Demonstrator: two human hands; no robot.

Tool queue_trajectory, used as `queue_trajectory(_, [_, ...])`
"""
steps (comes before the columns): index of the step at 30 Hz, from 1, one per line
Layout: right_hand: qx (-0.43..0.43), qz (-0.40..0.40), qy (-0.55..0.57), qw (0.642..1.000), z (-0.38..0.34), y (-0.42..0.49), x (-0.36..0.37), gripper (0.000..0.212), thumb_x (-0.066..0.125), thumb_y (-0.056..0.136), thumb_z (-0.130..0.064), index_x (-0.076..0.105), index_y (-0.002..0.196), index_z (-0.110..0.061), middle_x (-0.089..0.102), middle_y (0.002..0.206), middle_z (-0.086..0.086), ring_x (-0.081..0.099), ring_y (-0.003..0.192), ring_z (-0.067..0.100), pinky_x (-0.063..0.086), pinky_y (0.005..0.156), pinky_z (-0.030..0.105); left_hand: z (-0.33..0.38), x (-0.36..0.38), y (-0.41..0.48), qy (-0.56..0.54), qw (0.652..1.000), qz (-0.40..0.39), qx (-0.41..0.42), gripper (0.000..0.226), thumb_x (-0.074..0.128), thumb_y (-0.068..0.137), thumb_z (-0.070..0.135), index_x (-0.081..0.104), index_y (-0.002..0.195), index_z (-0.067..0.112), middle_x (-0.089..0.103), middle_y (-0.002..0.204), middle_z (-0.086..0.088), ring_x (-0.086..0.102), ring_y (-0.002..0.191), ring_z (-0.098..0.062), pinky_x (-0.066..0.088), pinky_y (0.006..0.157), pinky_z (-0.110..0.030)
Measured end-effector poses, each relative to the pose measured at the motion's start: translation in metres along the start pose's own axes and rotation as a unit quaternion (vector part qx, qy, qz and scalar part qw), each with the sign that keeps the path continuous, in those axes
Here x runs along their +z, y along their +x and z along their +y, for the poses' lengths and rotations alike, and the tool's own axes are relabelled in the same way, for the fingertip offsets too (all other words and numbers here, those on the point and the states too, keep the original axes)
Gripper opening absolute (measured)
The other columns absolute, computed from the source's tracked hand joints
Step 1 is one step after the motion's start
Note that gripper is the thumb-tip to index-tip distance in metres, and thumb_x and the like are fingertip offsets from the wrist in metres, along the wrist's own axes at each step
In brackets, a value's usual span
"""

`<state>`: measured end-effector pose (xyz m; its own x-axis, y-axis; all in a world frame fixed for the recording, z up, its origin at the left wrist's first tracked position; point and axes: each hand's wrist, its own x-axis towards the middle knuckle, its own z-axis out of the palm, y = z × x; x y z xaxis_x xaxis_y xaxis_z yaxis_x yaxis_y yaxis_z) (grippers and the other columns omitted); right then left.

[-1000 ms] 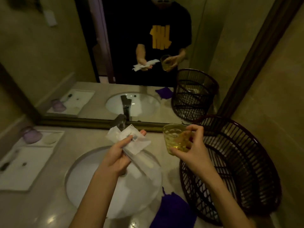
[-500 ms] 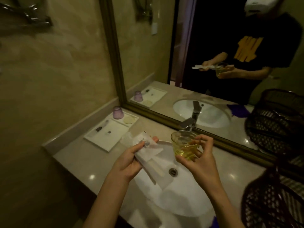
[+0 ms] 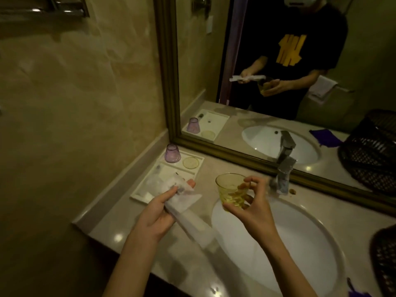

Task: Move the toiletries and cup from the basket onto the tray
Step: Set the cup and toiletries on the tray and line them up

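My left hand (image 3: 157, 215) grips several white toiletry packets (image 3: 182, 197), held just over the near right corner of the white tray (image 3: 198, 166). My right hand (image 3: 254, 207) holds a yellow glass cup (image 3: 230, 190) upright above the left rim of the sink. The tray lies in the counter's back left corner; a purple cup (image 3: 172, 153) stands upside down on it beside a round yellow coaster (image 3: 190, 162). The dark wicker basket (image 3: 384, 258) shows only at the right edge.
A white sink basin (image 3: 300, 243) fills the counter's middle, with a chrome tap (image 3: 282, 174) behind it. A framed mirror (image 3: 169, 82) runs along the back wall. A purple cloth (image 3: 355, 293) peeks in at the bottom right. A towel rail (image 3: 42, 9) hangs upper left.
The view has swung left from the basket toward the tray. Both hands have carried the packets and the yellow cup leftward; the packets now overlap the tray's near corner.
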<state>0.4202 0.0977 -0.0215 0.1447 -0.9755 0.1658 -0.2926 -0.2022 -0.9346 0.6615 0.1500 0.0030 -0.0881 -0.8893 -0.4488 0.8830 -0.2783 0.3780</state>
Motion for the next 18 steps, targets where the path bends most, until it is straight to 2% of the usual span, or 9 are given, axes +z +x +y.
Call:
queue_trajectory(3, [0.019, 0.014, -0.018, 1.000, 0.004, 0.013, 0.034, 0.084, 0.095, 0.061, -0.026, 0.039, 0.122, -0.041, 0.051, 0.118, -0.024, 0.067, 0.096, -0.004, 0.061, 0.069, 0.021, 0.029, -0.024, -0.001, 0.008, 1.000, 0.003, -0.019, 0.046, 0.053, 0.091, 0.008, 0.051, 0.135, -0.001, 0.064, 0.129, -0.023, 0.065, 0.114, -0.034, 0.058, 0.085, -0.051])
queue_trajectory(5, [0.030, 0.021, -0.032, 0.999, 0.008, 0.025, 0.056, 0.082, 0.095, 0.061, -0.028, 0.039, 0.120, -0.041, 0.051, 0.114, -0.029, 0.065, 0.096, -0.008, 0.058, 0.065, 0.015, 0.045, -0.038, 0.004, 0.005, 1.000, -0.003, -0.022, 0.039, 0.049, 0.096, 0.007, 0.053, 0.133, -0.002, 0.064, 0.128, -0.025, 0.067, 0.110, -0.035, 0.058, 0.083, -0.052])
queue_trajectory(9, [0.053, 0.017, -0.069, 0.996, 0.025, 0.062, 0.092, 0.079, 0.094, 0.061, -0.031, 0.037, 0.116, -0.037, 0.058, 0.115, -0.014, 0.064, 0.101, 0.004, 0.058, 0.072, 0.019, 0.064, -0.053, 0.019, -0.021, 0.999, 0.004, -0.032, 0.031, 0.050, 0.094, 0.005, 0.060, 0.123, -0.003, 0.065, 0.124, -0.028, 0.069, 0.106, -0.038, 0.057, 0.081, -0.056])
queue_trajectory(11, [0.053, 0.011, -0.084, 0.995, 0.034, 0.085, 0.107, 0.079, 0.093, 0.062, -0.032, 0.037, 0.116, -0.034, 0.059, 0.115, -0.009, 0.060, 0.105, 0.007, 0.056, 0.078, 0.023, 0.071, -0.056, 0.029, -0.023, 0.999, 0.007, -0.036, 0.033, 0.052, 0.093, 0.005, 0.058, 0.125, 0.000, 0.064, 0.127, -0.028, 0.067, 0.109, -0.038, 0.054, 0.085, -0.057])
queue_trajectory(13, [0.048, 0.008, -0.092, 0.995, 0.045, 0.112, 0.122, 0.079, 0.092, 0.062, -0.030, 0.037, 0.118, -0.033, 0.059, 0.112, -0.008, 0.060, 0.101, 0.011, 0.052, 0.075, 0.018, 0.077, -0.057, 0.042, -0.018, 0.999, 0.016, -0.040, 0.036, 0.052, 0.093, 0.006, 0.055, 0.129, 0.001, 0.063, 0.130, -0.026, 0.065, 0.113, -0.038, 0.051, 0.089, -0.058])
queue_trajectory(16, [0.049, -0.003, -0.088, 0.995, 0.066, 0.151, 0.140, 0.089, 0.092, 0.063, -0.017, 0.036, 0.131, -0.030, 0.061, 0.107, -0.009, 0.063, 0.097, 0.014, 0.044, 0.069, 0.003, 0.085, -0.052, 0.060, -0.008, 0.999, 0.032, -0.033, 0.038, 0.051, 0.095, 0.007, 0.051, 0.132, 0.000, 0.063, 0.130, -0.023, 0.065, 0.114, -0.035, 0.051, 0.094, -0.054])
queue_trajectory(18, [0.061, -0.020, -0.089, 0.994, 0.082, 0.174, 0.150, 0.101, 0.093, 0.062, -0.012, 0.034, 0.143, -0.026, 0.064, 0.116, -0.003, 0.062, 0.104, 0.013, 0.049, 0.079, 0.012, 0.089, -0.048, 0.073, -0.007, 0.999, 0.041, -0.030, 0.038, 0.052, 0.095, 0.007, 0.052, 0.132, 0.000, 0.064, 0.130, -0.023, 0.065, 0.114, -0.035, 0.051, 0.094, -0.055])
